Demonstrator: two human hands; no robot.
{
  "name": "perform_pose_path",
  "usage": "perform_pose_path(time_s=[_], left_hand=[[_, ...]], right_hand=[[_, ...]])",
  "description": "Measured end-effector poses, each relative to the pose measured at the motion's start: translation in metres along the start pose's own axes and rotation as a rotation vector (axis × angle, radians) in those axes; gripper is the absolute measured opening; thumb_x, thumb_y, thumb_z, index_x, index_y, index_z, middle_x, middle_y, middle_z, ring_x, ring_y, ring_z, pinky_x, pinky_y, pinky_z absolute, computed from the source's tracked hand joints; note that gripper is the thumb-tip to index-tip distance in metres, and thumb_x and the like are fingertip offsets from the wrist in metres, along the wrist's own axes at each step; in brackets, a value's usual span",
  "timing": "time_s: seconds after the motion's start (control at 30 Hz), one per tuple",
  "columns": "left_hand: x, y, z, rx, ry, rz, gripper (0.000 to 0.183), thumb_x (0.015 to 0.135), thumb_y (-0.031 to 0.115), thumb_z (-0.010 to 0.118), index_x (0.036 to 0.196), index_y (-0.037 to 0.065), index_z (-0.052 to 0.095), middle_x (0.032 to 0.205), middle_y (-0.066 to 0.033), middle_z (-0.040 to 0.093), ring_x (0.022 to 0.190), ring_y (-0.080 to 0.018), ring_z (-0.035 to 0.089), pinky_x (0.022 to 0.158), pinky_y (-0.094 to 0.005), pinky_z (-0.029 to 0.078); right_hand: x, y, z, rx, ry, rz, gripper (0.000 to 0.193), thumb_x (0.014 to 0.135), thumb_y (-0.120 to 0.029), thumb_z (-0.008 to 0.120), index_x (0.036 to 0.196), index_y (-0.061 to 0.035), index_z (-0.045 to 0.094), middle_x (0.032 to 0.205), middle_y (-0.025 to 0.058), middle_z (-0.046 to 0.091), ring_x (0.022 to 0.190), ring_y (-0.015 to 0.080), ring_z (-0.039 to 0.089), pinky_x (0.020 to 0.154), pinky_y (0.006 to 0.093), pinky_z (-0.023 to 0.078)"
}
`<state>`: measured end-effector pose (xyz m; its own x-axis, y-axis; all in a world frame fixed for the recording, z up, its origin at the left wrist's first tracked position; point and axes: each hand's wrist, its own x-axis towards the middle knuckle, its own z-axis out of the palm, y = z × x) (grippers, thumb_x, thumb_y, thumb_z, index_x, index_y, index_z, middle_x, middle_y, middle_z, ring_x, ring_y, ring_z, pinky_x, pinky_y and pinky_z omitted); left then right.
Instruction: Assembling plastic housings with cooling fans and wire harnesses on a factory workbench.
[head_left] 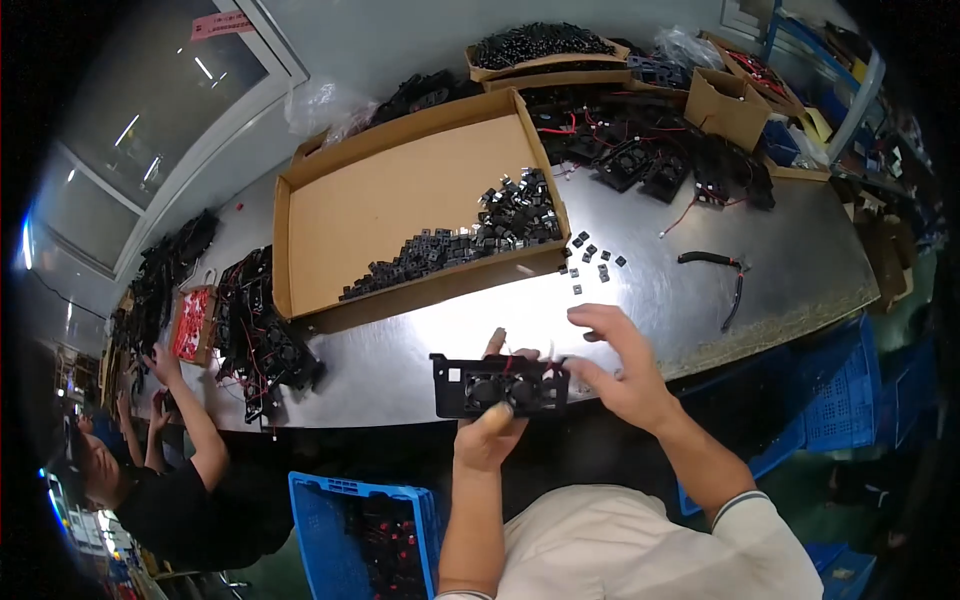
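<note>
My left hand point(484, 443) grips a black plastic fan bracket point(503, 384) from below, its thumb across the front and fingers behind. Two small round fans sit side by side in the bracket, with a short red wire at its top edge. At the bracket's right end is my right hand point(632, 376), thumb and index finger spread apart. Its thumb tip comes close to the bracket; whether they touch I cannot tell. Several small black square parts point(590, 251) lie loose on the metal table point(640, 330) beyond my right hand.
A shallow cardboard box point(380, 190) holds a heap of small black parts point(430, 255). Black-handled pliers point(712, 259) lie at right. Wired fan brackets point(265, 340) are piled left, others point(640, 165) at back right. A blue crate point(310, 520) stands below the table edge; a co-worker point(180, 510) works at left.
</note>
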<state>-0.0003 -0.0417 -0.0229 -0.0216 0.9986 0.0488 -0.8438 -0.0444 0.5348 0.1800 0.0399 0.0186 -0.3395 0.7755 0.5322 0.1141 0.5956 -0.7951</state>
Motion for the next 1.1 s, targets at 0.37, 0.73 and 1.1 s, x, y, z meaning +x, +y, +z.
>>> perform_pose_path(time_s=[0.37, 0.73, 1.1], left_hand=[[0.010, 0.056, 0.014, 0.775, -0.082, -0.485, 0.075, 0.074, 0.004, 0.082, 0.139, 0.001, 0.045, 0.119, -0.0084, 0.060, 0.108, -0.0158, 0.060, 0.091, -0.0317, 0.051], [0.023, 0.041, 0.011, 1.036, 0.173, -0.196, 0.092, 0.083, 0.019, 0.080, 0.154, -0.001, 0.026, 0.116, -0.0118, 0.058, 0.105, -0.0200, 0.058, 0.092, -0.0317, 0.048], [0.013, 0.037, 0.016, 1.600, 0.029, -0.067, 0.103, 0.067, 0.020, 0.087, 0.151, -0.001, 0.030, 0.127, -0.0235, 0.057, 0.112, -0.0371, 0.061, 0.094, -0.0395, 0.050]], right_hand=[[0.016, 0.003, 0.006, 0.569, -0.433, 0.695, 0.043, 0.094, -0.008, 0.065, 0.134, -0.0038, 0.053, 0.113, 0.0046, 0.062, 0.092, 0.0095, 0.061, 0.078, 0.0249, 0.054], [-0.033, 0.020, 0.042, 0.790, -0.164, 0.730, 0.023, 0.091, -0.004, 0.069, 0.111, -0.0010, 0.058, 0.105, 0.0055, 0.065, 0.095, 0.0114, 0.063, 0.079, 0.0269, 0.056], [0.014, 0.047, -0.015, -0.051, -0.294, 0.401, 0.021, 0.088, -0.018, 0.070, 0.103, -0.0031, 0.072, 0.094, 0.0082, 0.072, 0.079, 0.0132, 0.065, 0.073, 0.0288, 0.052]])
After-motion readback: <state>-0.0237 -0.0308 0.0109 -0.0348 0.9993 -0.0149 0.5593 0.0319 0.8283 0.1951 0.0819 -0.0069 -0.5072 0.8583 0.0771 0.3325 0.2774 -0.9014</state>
